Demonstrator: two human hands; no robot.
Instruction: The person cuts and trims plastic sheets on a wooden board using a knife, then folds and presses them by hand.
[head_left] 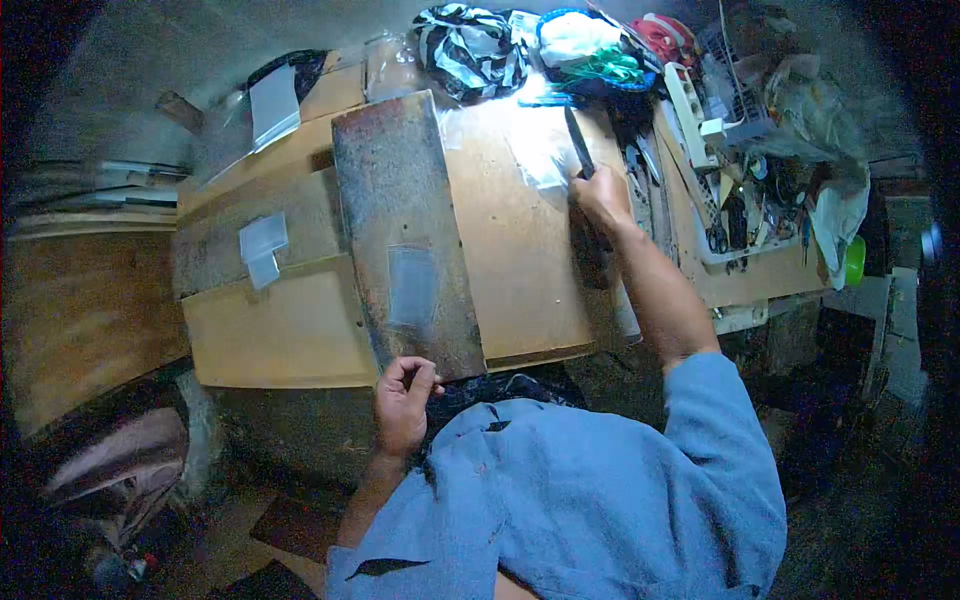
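One worn board (395, 180) lies on the table (525, 270). At the board's near end the left hand (405, 405) curls, thumb against forefinger; whether it pinches anything, I cannot tell. Right of the board, the right hand (602, 200) grips one knife (578, 143). One clear packet (412, 287) lies on the board, two overlapping sheets (263, 238) left of it.

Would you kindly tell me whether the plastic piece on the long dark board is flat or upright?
Flat: the plastic piece lies broad side up on the dark board.
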